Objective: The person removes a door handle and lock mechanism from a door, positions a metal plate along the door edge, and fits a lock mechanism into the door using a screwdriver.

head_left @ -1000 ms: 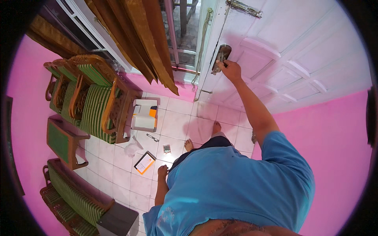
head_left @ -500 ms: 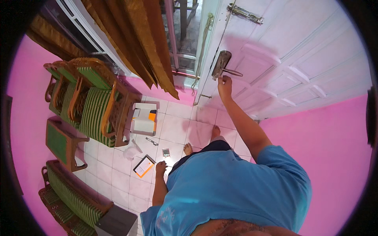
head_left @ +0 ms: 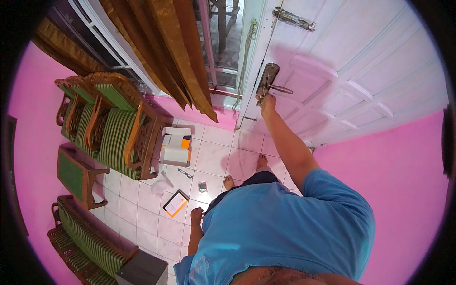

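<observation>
While raised to far white door [head_left: 361, 61], right hand [head_left: 267, 102] touches base of metal lock plate [head_left: 267, 80] just under lever handle [head_left: 280, 89]; fingers bunched there, prob. working at keyhole, actual grip can't tell. Left hand [head_left: 196, 216] hangs loose & empty at near side, nothing to steady; small box [head_left: 176, 203] w/ orange label on floor tiles [head_left: 213, 156] nearby.

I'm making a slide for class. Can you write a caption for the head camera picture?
A person's right hand reaches just below the metal door handle on a white door; the left hand hangs empty.
</observation>
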A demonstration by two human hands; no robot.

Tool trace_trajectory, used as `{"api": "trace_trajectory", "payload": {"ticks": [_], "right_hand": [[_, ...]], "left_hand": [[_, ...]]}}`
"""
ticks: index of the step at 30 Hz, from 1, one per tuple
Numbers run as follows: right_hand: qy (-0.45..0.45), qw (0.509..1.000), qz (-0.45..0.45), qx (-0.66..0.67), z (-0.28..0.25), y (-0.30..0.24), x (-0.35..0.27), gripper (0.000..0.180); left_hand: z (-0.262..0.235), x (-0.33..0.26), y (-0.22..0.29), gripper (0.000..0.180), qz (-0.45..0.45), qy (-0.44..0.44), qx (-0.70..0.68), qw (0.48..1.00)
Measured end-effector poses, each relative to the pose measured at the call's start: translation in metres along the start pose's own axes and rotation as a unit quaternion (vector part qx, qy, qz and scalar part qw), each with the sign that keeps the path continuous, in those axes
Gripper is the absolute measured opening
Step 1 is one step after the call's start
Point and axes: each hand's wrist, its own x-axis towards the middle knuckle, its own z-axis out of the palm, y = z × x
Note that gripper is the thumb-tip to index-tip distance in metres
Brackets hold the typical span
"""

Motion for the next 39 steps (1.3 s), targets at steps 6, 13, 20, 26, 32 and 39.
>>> {"api": "trace_trajectory", "payload": {"ticks": [6,13,20,26,32,39], "right_hand": [[0.112,0.869,-0.344,-0.337,0.005,0.008,-0.019,0.032],[-0.008,0.997,-0.032,0.065,0.015,0.0,-0.01,0.019],[-0.071,0.983,0.079,0.147,0.016,-0.005,-0.017,0.024],[-0.011,0.974,-0.111,-0.199,-0.04,-0.006,0.036,0.027],[0.023,0.752,-0.481,-0.45,-0.033,-0.019,-0.083,0.034],[0.027,0.572,-0.577,-0.583,-0.01,-0.127,-0.11,0.038]], "left_hand": [[0.021,0.0,-0.017,0.041,-0.066,0.093,-0.25,0.962],[0.012,0.008,0.006,0.039,-0.168,0.108,-0.389,0.899],[0.011,0.004,0.0,0.04,-0.186,0.093,-0.386,0.899],[-0.006,0.022,0.009,0.041,-0.176,0.071,-0.377,0.907],[0.023,0.013,-0.012,0.041,-0.197,0.086,-0.379,0.9],[0.006,0.027,-0.006,0.043,-0.155,0.076,-0.341,0.924]]}}
